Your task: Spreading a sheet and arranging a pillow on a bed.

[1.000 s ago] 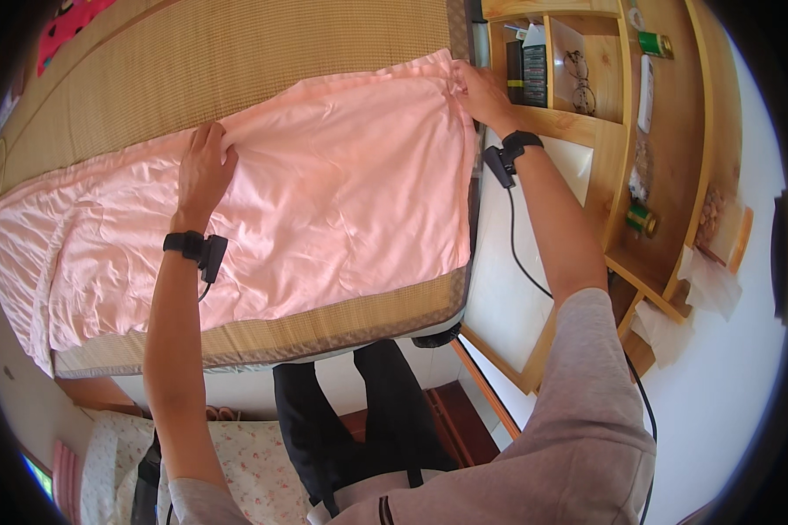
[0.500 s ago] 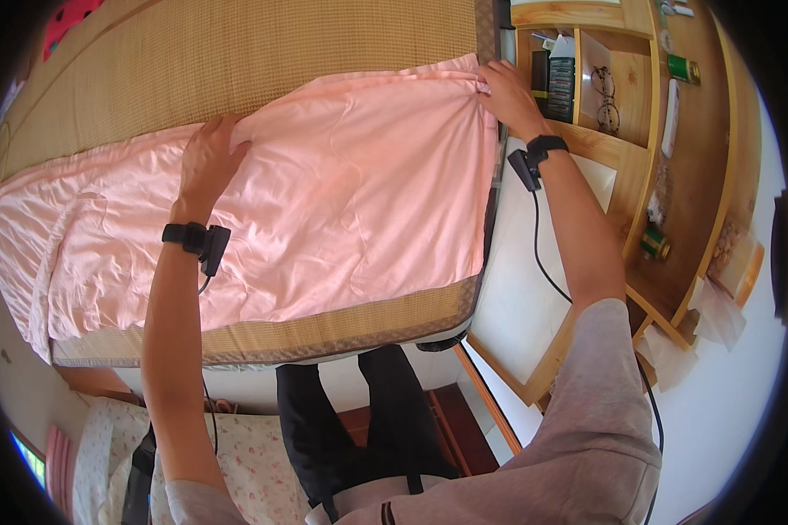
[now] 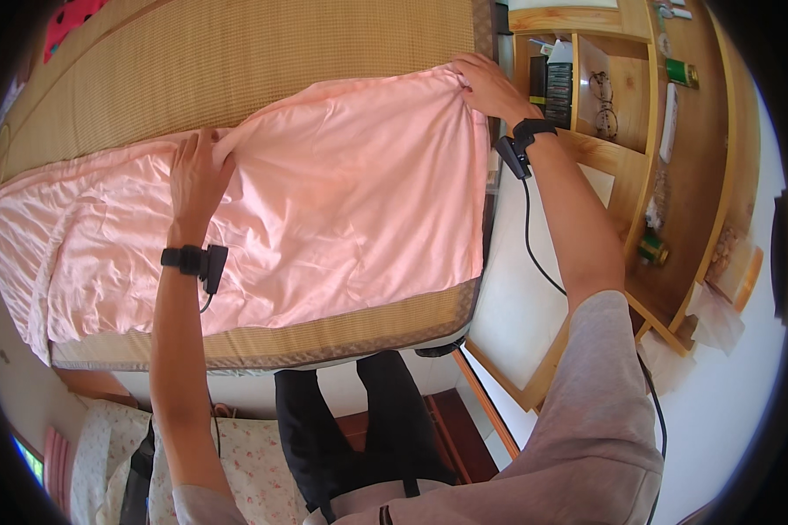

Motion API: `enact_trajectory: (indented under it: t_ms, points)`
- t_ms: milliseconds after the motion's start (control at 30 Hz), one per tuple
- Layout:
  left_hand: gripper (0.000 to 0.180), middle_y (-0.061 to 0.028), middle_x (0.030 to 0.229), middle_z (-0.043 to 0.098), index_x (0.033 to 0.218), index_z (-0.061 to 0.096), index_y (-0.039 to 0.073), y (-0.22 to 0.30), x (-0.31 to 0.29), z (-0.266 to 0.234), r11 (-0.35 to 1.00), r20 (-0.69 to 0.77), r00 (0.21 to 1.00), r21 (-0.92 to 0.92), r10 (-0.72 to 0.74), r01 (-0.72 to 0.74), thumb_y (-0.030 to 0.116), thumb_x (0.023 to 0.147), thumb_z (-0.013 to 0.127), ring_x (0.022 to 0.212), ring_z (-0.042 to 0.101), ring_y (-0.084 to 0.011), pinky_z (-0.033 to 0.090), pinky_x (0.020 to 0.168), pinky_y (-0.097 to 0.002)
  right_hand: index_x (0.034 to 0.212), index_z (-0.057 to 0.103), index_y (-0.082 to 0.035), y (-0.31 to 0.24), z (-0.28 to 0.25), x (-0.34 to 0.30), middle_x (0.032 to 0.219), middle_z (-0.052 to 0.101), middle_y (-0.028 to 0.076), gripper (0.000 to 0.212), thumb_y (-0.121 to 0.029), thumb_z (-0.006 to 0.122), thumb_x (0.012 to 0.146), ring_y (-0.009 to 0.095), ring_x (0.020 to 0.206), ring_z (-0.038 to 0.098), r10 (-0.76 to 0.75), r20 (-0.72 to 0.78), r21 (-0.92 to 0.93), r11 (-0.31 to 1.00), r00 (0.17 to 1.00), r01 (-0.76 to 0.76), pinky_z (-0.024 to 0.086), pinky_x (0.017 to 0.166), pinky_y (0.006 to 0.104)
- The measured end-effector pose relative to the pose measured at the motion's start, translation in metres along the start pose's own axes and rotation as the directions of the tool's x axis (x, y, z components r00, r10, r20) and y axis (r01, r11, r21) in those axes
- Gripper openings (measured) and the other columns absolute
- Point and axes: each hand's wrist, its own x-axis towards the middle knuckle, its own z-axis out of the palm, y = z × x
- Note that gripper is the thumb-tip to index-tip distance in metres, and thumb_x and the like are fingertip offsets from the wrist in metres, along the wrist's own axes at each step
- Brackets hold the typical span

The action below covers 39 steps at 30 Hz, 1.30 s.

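Note:
A pink sheet (image 3: 341,201) is spread over a woven straw mat on the bed, wrinkled in many places. At its far right corner, my right hand (image 3: 490,87) pinches the edge and lifts it a little off the mat. My left hand (image 3: 200,179) is on the sheet's far edge, left of the middle, with a fold of the cloth caught between thumb and fingers. Part of those fingers is hidden behind the hand. Toward the left, the sheet lies in loose folds.
The straw mat (image 3: 263,52) shows beyond the sheet and along the bed's near edge. On the right stands a wooden shelf unit (image 3: 617,157) holding eyeglasses (image 3: 602,101) and a green can (image 3: 681,73). Flowered fabric (image 3: 228,472) lies at the lower left.
My right hand has moved left and slightly inward, bringing the sheet's far right corner along. My left hand has drawn a little toward me and to the left.

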Motion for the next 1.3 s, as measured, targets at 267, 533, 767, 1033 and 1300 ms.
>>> enact_trajectory:
  t_ms: [267, 533, 767, 1033, 1300]
  points:
    - [0.046, -0.0159, 0.102, 0.064, 0.116, 0.062, 0.003, -0.034, 0.031, -0.002, 0.982, 0.251, 0.960, 0.106, 0.126, -0.156, 0.024, 0.078, 0.078, 0.104, 0.056, -0.0386, 0.047, 0.091, -0.0478, 0.090, 0.066, 0.007, 0.000, -0.048, -0.015, 0.085, 0.067, 0.023, 0.035, -0.026, 0.064, 0.079, 0.037, 0.080, 0.065, 0.365, 0.432, 0.039, 0.906, 0.825, -0.421, 0.051, 0.073, 0.0451]
    - [0.067, -0.0189, 0.126, 0.053, 0.129, 0.054, 0.006, 0.004, 0.060, -0.007, 0.964, -0.218, 0.970, 0.261, 0.104, -0.045, 0.025, 0.073, 0.085, 0.118, 0.049, -0.0396, 0.040, 0.101, -0.0510, 0.115, 0.062, 0.002, 0.028, -0.032, -0.003, 0.117, 0.064, 0.027, 0.055, -0.041, 0.071, 0.083, 0.043, 0.111, 0.061, 0.565, -0.029, -0.117, 0.818, 0.825, -0.564, 0.051, 0.090, 0.0486]
    - [0.066, -0.0164, 0.133, 0.050, 0.137, 0.050, 0.010, 0.109, -0.077, 0.015, 0.978, 0.024, 0.990, -0.165, 0.137, -0.131, 0.019, 0.079, 0.079, 0.124, 0.046, -0.0381, 0.039, 0.102, -0.0521, 0.122, 0.058, 0.001, -0.069, 0.014, -0.105, 0.106, 0.067, 0.018, 0.045, -0.024, 0.071, 0.087, 0.034, 0.100, 0.064, 0.711, -0.280, 0.408, 0.696, 0.644, -0.591, 0.051, 0.087, 0.0417]
    - [0.042, -0.0129, 0.120, 0.057, 0.120, 0.059, 0.006, 0.178, -0.214, 0.064, 0.954, 0.281, 0.917, -0.172, 0.285, -0.244, 0.017, 0.080, 0.066, 0.113, 0.054, -0.0302, 0.046, 0.095, -0.0474, 0.120, 0.054, 0.009, -0.210, 0.085, -0.253, 0.116, 0.061, 0.030, 0.041, -0.012, 0.068, 0.087, 0.046, 0.110, 0.058, 0.811, -0.267, 0.373, 0.584, 0.520, -0.721, 0.048, 0.094, 0.0471]
    - [0.023, -0.0120, 0.104, 0.055, 0.104, 0.057, 0.005, 0.187, -0.196, 0.058, 0.831, 0.401, 0.765, -0.466, 0.505, -0.303, 0.008, 0.082, 0.056, 0.105, 0.055, -0.0283, 0.048, 0.095, -0.0396, 0.101, 0.056, 0.005, -0.220, 0.111, -0.297, 0.094, 0.064, 0.028, 0.013, -0.003, 0.055, 0.091, 0.049, 0.090, 0.060, 0.935, -0.182, 0.456, 0.354, 0.304, -0.816, 0.048, 0.079, 0.0520]
